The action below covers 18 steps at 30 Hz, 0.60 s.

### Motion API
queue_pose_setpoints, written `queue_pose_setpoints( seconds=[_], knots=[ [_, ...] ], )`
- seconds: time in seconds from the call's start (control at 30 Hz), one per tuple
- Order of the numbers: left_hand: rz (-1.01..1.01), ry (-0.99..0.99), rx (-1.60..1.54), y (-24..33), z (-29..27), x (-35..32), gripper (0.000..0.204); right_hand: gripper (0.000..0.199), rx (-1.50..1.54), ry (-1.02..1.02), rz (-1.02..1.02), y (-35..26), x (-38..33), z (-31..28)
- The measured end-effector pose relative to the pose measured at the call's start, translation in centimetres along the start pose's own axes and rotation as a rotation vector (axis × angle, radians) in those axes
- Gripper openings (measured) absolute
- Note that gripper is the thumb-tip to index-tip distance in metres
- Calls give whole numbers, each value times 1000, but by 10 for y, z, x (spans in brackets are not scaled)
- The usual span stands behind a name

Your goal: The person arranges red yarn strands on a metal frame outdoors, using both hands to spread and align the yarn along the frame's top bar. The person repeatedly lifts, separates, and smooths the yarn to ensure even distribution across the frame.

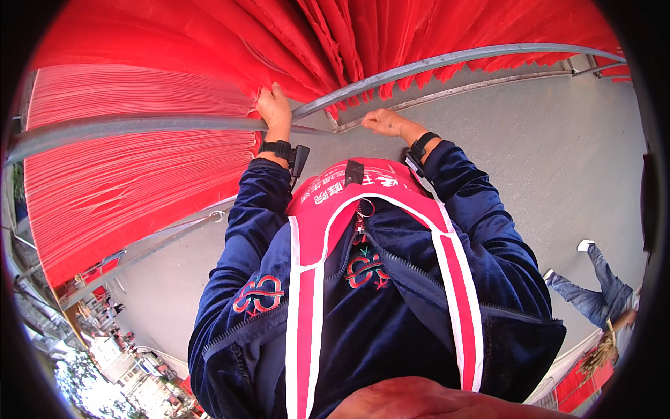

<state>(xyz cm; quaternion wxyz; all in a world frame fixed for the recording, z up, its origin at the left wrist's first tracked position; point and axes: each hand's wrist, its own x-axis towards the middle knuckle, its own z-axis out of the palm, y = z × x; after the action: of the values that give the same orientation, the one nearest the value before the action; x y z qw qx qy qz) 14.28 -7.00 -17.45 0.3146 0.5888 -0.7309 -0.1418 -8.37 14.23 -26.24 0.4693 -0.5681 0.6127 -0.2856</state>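
My left hand (274,108) is closed at the edge of the thin red sheets (174,70), which look like paper. Its fingertips press against the sheets just above a grey metal rail (139,124). To the right, my right hand (386,122) hangs in the air below a second, curved metal rail (433,63). Its fingers are curled together, and what they hold, if anything, is hidden. At the left, many red sheets (125,174) hang close together in dense layers. More loose red sheets (391,35) drape in folds along the top.
Grey floor (530,167) spreads out below the rails. A low metal bar (153,244) runs beneath the left sheets. At the lower right is another person in jeans (593,286), near more red sheets (583,384). I wear a red apron (335,188) and a black wrist device (298,160).
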Motion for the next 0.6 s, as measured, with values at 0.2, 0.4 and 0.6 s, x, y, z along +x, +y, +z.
queue_pose_setpoints(
  seconds=[0.2,0.4,0.6],
  knots=[
    [90,-52,-230,10,-12,-10,33,42,-76,434,-25,17,51,68],
    [141,-138,-204,8,-22,-15,40,54,-93,794,-26,-24,145,106],
    [183,-187,-354,6,-20,-21,44,60,-165,1017,112,-19,193,94]
  ],
)
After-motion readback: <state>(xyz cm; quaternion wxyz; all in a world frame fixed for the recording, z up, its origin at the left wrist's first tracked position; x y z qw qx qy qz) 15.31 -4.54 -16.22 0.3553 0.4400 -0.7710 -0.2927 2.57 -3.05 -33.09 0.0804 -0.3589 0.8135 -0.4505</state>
